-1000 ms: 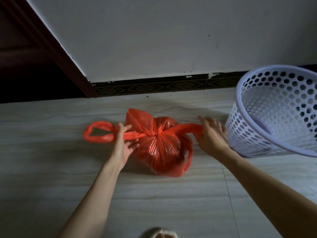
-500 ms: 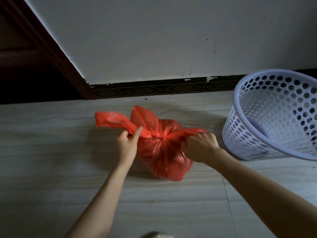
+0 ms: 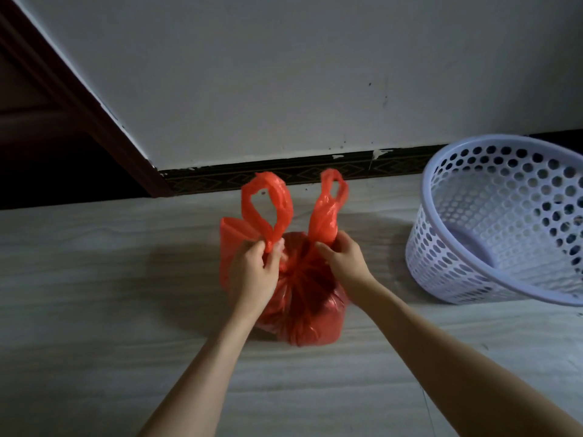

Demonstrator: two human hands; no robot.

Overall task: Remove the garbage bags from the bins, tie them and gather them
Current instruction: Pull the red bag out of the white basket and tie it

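The garbage bag (image 3: pixel 299 298), red and full, sits on the floor (image 3: pixel 94 310) a little out from the wall (image 3: pixel 284 74) and its dark skirting (image 3: pixel 315 171), its neck already drawn in at the top. Its two handle loops stand upright: the left handle loop (image 3: pixel 268 209) is pinched at its base by the left hand (image 3: pixel 252 275), and the right handle loop (image 3: pixel 328 209) is pinched at its base by the right hand (image 3: pixel 344 263), both hands closed on thin plastic just above the gathered neck. To tie it well, I would judge that the loops should be crossed close over the neck, one tucked under the other, then pulled evenly outward and low so the knot seats tight without tearing the film. The bin (image 3: pixel 504 222), a pale perforated basket with no bag in it, stands near on the right, clear of the bag.
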